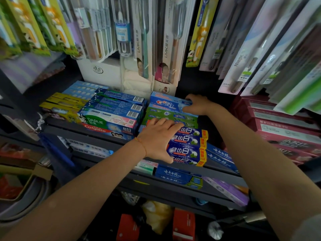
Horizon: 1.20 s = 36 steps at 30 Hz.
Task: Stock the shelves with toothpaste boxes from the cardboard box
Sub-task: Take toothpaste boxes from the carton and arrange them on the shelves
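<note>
Both bare forearms reach in from the bottom edge toward a dark shelf (97, 134) stacked with toothpaste boxes. Toothbrush packs (142, 37) hang above. Left hand (157, 140) lies flat, fingers spread, pressing on the dark blue boxes (188, 145). Right hand (198, 105) curls round the end of the light blue box (166, 103) atop the green boxes (172, 117).

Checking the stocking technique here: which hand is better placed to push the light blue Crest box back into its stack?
Right. The right hand already curls around the end of the Crest box, while the left hand lies flat on the dark blue boxes in front.
</note>
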### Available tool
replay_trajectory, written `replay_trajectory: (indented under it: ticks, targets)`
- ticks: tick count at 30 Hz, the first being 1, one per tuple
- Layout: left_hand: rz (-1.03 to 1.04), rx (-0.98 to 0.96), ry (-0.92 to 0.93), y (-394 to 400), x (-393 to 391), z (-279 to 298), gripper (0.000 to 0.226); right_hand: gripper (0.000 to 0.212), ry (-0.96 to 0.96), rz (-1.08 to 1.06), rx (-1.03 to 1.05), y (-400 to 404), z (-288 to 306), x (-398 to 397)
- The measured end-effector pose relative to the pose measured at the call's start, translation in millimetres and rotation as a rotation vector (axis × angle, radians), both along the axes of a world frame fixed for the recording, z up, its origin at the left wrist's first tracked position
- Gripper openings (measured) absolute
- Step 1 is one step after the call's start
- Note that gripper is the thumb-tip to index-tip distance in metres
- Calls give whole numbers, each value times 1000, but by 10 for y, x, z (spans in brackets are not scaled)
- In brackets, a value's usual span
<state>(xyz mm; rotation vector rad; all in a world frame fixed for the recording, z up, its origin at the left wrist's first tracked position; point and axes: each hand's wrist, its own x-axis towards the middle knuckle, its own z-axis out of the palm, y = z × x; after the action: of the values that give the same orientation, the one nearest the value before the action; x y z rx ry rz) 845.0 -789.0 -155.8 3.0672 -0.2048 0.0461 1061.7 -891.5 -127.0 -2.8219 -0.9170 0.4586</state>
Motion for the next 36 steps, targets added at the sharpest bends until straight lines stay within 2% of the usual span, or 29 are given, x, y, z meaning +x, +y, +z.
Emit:
replay_trajectory:
  ticks: [6, 10, 13, 16, 19, 23, 25, 27, 28, 30, 31, 32, 34, 36]
  targets:
    - [-2, 10, 56, -7, 58, 195, 121, 66, -23, -104, 240, -171, 1, -128]
    - [-34, 105, -8, 90, 246, 484, 120, 50, 69, -228, 567, -254, 36, -212]
    - [19, 100, 90, 198, 386, 518, 122, 34, 202, -339, 790, -333, 94, -303]
    - [47, 89, 175, 247, 448, 416, 123, 29, 252, -310, 814, -413, 59, -405]
    - [58, 6, 240, 243, 460, 281, 121, 36, 238, -323, 827, -438, -87, -523]
    - [46, 42, 231, 265, 482, 204, 126, 37, 102, -466, 976, -499, -248, -743]
    - [75, 35, 213, 242, 376, 238, 133, 36, 92, -527, 1059, -553, -276, -906]
    - [149, -154, 58, 150, 121, 292, 123, 37, 138, -606, 1151, -602, -289, -1097]
    - [175, -296, -138, 91, -55, 280, 101, 39, 162, -644, 1187, -617, -311, -1198]
    - [250, -511, -658, -46, -445, 109, 36, 44, 208, -717, 1243, -646, -379, -1404]
    - [341, -587, -812, -105, -624, -12, 15, 46, 232, -739, 1274, -658, -419, -1502]
    - [472, -682, -841, -142, -765, -147, 7, 47, 248, -753, 1296, -663, -460, -1590]
    - [754, -915, -679, -170, -910, -414, 6, 49, 270, -751, 1313, -656, -510, -1728]
    - [906, -1075, -508, -117, -934, -585, 14, 48, 293, -754, 1340, -623, -514, -1795]
